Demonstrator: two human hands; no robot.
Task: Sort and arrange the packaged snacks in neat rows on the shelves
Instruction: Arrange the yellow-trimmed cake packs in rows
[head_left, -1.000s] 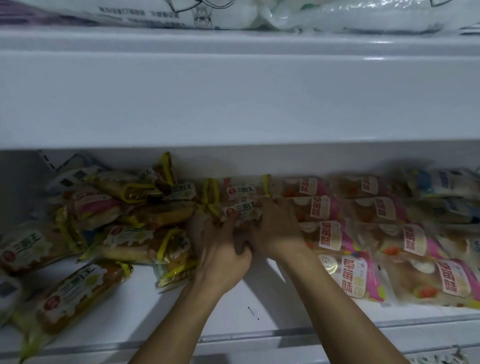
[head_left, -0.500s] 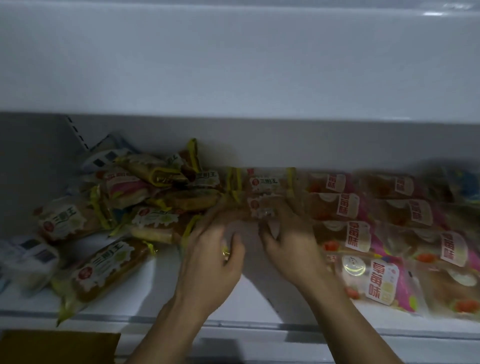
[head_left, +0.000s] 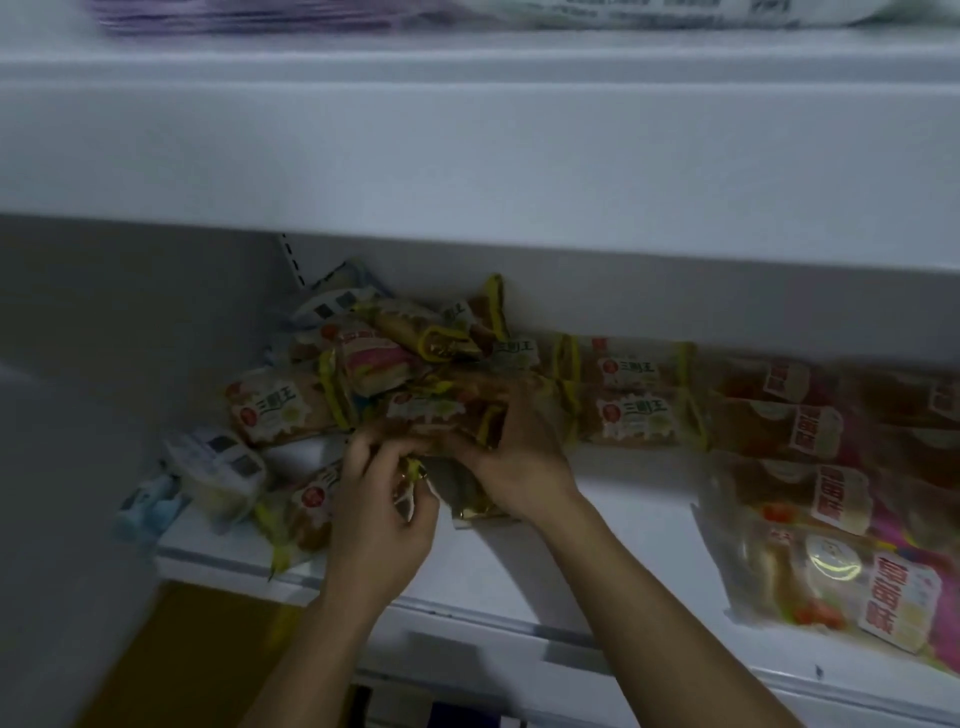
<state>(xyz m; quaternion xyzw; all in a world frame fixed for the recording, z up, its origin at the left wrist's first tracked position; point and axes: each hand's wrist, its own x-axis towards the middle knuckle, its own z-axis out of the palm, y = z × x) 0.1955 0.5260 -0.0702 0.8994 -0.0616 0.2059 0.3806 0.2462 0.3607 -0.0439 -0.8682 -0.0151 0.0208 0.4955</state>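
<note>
Sorting step: left hand (head_left: 376, 512) and right hand (head_left: 511, 454), fingers curled, together grip a yellow-edged snack pack (head_left: 457, 491) between them, drawn from the jumbled pile (head_left: 395, 364) just beyond; next, presumably, alignment beside the two rowed packs (head_left: 631, 397) to the right.

jumbled snack packets (head_left: 374, 374) at shelf (head_left: 639, 499) left, rowed packets (head_left: 831, 467) right, hands between

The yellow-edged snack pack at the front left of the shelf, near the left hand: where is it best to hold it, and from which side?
Probably by its long sides near the middle, coming from the open front of the shelf. The yellow-edged snack pack lies flat, its crimped yellow end overhanging the shelf edge; that thin seal looks slippery. The left hand partly covers it.
</note>
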